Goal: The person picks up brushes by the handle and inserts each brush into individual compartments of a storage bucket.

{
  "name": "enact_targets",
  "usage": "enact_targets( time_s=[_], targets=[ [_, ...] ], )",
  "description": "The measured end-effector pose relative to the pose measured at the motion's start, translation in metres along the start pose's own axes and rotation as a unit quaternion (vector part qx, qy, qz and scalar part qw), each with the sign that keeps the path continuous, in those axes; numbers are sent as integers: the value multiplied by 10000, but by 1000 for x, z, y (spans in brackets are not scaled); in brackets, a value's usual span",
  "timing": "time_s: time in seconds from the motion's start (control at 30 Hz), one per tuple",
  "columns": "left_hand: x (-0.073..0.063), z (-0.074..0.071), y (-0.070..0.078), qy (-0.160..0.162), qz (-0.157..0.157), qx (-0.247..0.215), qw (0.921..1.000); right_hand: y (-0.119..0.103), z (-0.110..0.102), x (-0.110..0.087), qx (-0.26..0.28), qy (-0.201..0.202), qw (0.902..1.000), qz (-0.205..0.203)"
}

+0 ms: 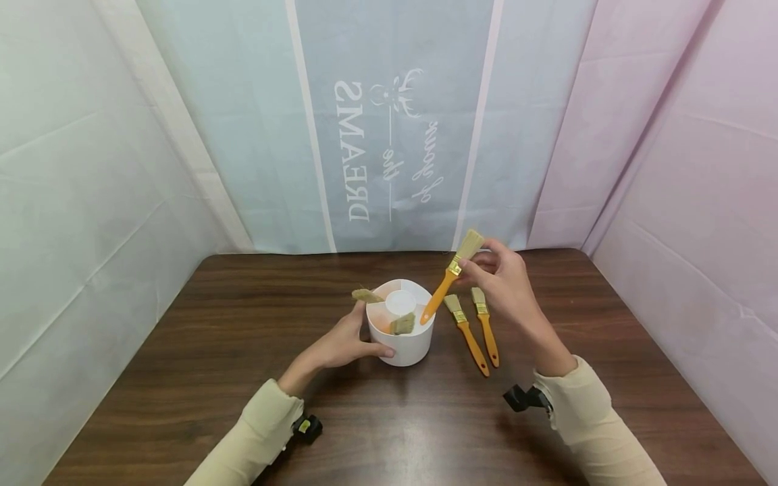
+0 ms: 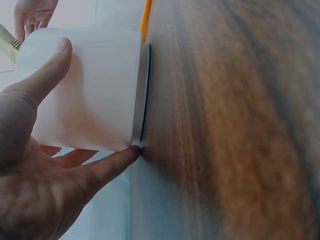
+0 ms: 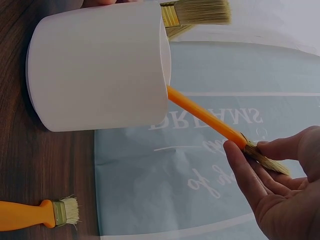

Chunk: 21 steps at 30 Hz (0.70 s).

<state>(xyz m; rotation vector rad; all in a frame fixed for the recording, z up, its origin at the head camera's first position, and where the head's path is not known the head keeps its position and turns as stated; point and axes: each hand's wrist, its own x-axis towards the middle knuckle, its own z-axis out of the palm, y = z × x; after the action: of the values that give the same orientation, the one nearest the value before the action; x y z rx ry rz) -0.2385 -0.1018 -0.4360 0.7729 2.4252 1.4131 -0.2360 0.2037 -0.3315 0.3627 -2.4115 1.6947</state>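
A white round divided organizer [image 1: 412,351] stands on the table. My left hand [image 1: 342,343] grips it from the left, thumb on the front wall and fingers round the far side. Bristles of one paintbrush [image 1: 402,324] rise from its front compartment; a second paintbrush [image 1: 367,295] leans out at the left rim. Above the right rim, my right hand [image 1: 509,287] pinches a paintbrush [image 1: 439,295] at its metal band, bristles up. Its orange handle slants down into the organizer's right compartment, and the right wrist view shows the handle [image 3: 205,115] crossing the rim.
Two more orange-handled paintbrushes, a nearer one [image 1: 472,344] and one [image 1: 487,331] beside it, lie right of the organizer with bristles toward the back. The brown wooden table [image 1: 243,324] ends at a printed blue-grey curtain [image 1: 395,135]. Pale fabric walls [image 1: 699,202] flank both sides.
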Motion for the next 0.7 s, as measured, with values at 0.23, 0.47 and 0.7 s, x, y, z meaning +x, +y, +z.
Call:
enact_targets(
  time_s=[0.23,0.47,0.7],
  targets=[
    [-1,0,1,-10,-66,30,10000,1,1,1,58,-36,10000,-18],
    [0,0,-1,0,-103,52,9999,4,1,2,24,-92,9999,-58],
    [-1,1,2,17,-113,81,9999,4,3,2,48,-147,9999,-62]
  ],
)
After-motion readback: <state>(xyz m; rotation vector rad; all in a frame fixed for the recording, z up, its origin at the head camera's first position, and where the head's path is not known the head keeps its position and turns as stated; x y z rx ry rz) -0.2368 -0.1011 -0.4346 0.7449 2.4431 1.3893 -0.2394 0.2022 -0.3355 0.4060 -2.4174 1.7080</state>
